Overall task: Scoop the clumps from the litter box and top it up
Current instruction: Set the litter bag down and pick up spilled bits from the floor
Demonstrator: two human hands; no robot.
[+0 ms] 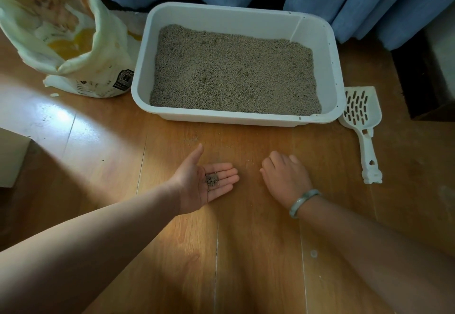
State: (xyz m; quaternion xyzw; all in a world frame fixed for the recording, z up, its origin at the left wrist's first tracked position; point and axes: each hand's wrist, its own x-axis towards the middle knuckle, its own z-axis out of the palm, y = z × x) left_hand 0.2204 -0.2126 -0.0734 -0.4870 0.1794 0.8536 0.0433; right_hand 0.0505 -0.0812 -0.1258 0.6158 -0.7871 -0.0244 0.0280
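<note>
Left hand (193, 186) upturned, right (285, 178) perhaps curled

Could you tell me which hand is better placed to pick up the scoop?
Right. The scoop lies right of the litter box, nearer the right hand; the left hand lies palm-up carrying litter grains.

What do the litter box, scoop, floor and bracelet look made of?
Litter box: white plastic, smooth moulded rim, likely. Scoop: white plastic, moulded slots and handle. Floor: wood or wood-look laminate, glossy; grain, plank seams, glare. Bracelet: pale green, polished; jade or glass, can't tell.
</note>
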